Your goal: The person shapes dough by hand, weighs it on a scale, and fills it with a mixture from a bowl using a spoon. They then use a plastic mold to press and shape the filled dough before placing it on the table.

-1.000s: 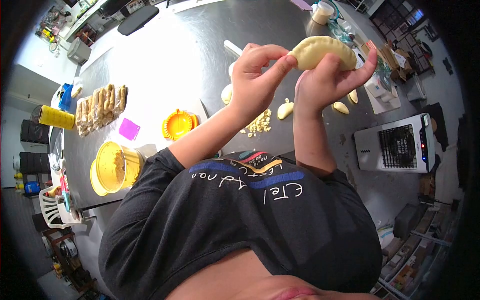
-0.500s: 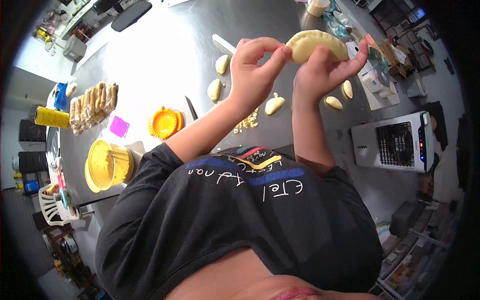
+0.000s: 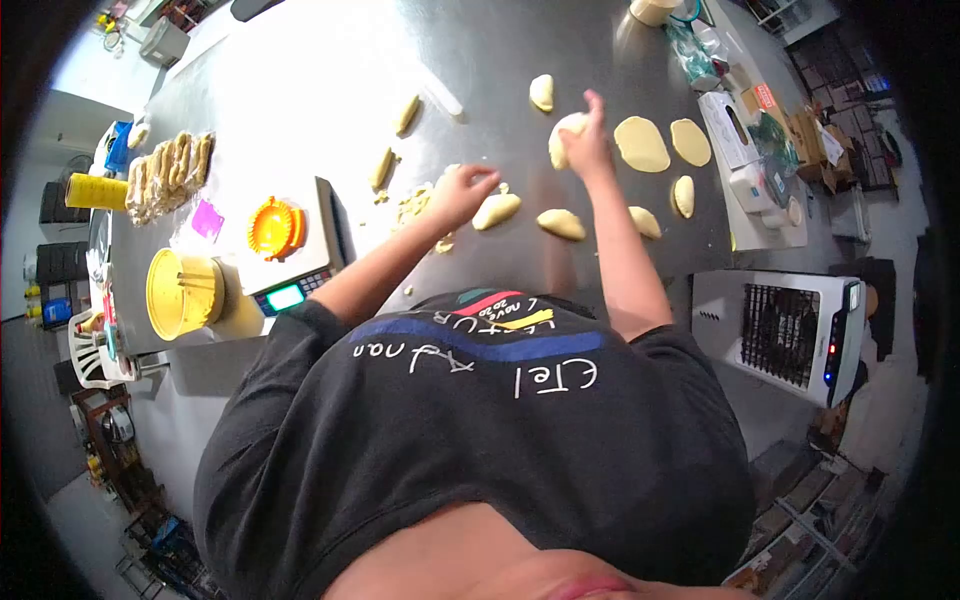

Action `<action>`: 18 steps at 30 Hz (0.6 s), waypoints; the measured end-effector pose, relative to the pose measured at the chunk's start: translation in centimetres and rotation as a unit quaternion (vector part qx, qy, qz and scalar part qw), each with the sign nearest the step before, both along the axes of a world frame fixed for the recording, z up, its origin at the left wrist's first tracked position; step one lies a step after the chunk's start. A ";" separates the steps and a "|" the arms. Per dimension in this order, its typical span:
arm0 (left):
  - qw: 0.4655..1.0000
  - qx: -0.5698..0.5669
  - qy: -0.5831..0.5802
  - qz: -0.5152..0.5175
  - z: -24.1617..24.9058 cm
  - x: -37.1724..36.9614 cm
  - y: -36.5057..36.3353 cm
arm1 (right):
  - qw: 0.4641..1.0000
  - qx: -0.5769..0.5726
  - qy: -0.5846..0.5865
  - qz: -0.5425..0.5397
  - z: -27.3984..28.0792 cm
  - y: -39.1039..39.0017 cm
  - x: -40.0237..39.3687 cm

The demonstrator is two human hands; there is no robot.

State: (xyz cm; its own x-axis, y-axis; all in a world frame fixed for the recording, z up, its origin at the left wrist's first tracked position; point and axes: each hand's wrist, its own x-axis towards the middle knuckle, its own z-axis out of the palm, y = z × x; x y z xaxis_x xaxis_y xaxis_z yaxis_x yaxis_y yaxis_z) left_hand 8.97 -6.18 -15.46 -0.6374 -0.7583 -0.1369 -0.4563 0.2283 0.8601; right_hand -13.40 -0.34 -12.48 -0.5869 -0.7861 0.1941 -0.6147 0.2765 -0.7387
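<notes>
My right hand (image 3: 588,148) is closed around a half-moon pastry (image 3: 564,140) of pale dough, low over the steel table. My left hand (image 3: 465,196) has its fingers drawn together in a pinch; whether anything is between them is hidden. Crumbly dough scraps (image 3: 412,203) lie beside its wrist. Just right of its fingertips rests a folded pastry (image 3: 497,211), with another pastry (image 3: 561,224) nearer the right forearm. Two flat dough rounds, one a large oval (image 3: 641,144) and one smaller (image 3: 690,142), lie right of my right hand.
An orange dough press (image 3: 275,228) sits on a digital scale (image 3: 285,297) at left. By it stand a yellow tub (image 3: 183,292) and bagged sticks (image 3: 172,178). Boxes (image 3: 730,130) line the table's right side. A white air cooler (image 3: 780,335) stands beyond the edge.
My right hand has lowered the pastry from near the camera to the table. My left hand has let go of it and moved down-left. The view has shifted, showing the rounds and scale.
</notes>
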 end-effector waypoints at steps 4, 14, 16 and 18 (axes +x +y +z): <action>0.995 0.066 -0.074 0.029 -0.9 1.1 4.3 | 0.973 0.218 -0.044 0.059 -5.2 0.2 -1.8; 0.991 0.088 -0.007 0.099 -3.7 1.5 6.0 | 0.983 0.143 0.115 0.002 -8.2 -0.4 -9.5; 0.990 0.087 -0.020 0.106 -2.3 0.8 5.9 | 0.973 0.134 0.179 -0.050 -8.5 -0.2 -13.8; 0.989 0.096 -0.022 0.106 -0.9 0.1 6.3 | 0.962 0.148 0.223 -0.057 -10.4 0.9 -17.9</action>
State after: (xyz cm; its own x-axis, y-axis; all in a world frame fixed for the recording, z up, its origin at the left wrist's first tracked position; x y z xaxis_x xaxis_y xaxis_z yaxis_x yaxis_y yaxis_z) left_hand 9.08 0.08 -16.33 -0.4564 -0.8321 -0.3150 -0.5149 -0.0417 0.8562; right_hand -31.28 0.56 -22.83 -0.5824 -0.7817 0.2232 -0.8055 0.5181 -0.2876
